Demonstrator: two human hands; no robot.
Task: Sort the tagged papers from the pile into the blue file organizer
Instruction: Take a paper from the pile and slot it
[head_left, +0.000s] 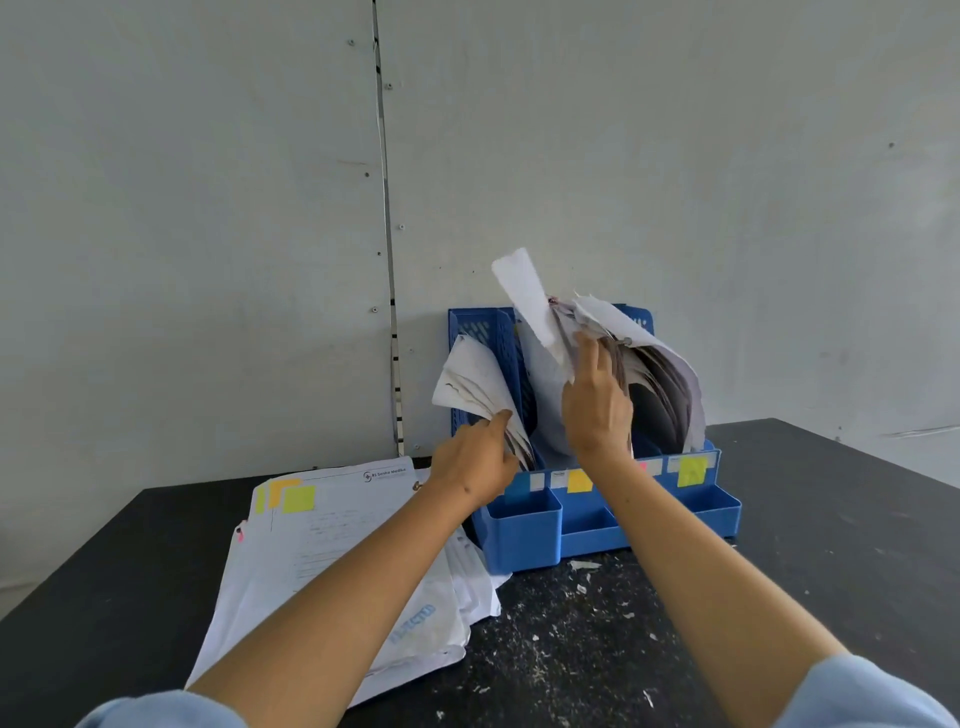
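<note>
Two hands are up at the blue file organizer, which sits on a black table against a pale wall. From the head camera, the only view, the left hand has its fingers curled round the lower edge of a bundle of papers that leans out of the left slot. The right hand is raised in the middle, fingers pointing up and pinching a white sheet that stands tall above the organizer, with a thick wad of filed papers bowing out to the right just behind it.

Along the organizer's front sit coloured tags: a yellow one near the middle and a lime one on the right, partly hidden by the right forearm.

Pile of papers lies flat on the table left of the organizer, under the left forearm, touching the organizer's corner. Its top sheet carries a lime sticky tag and an orange one beside it. Little white paper scraps are scattered over the table in front. Light blue sleeves show at the bottom corners.
</note>
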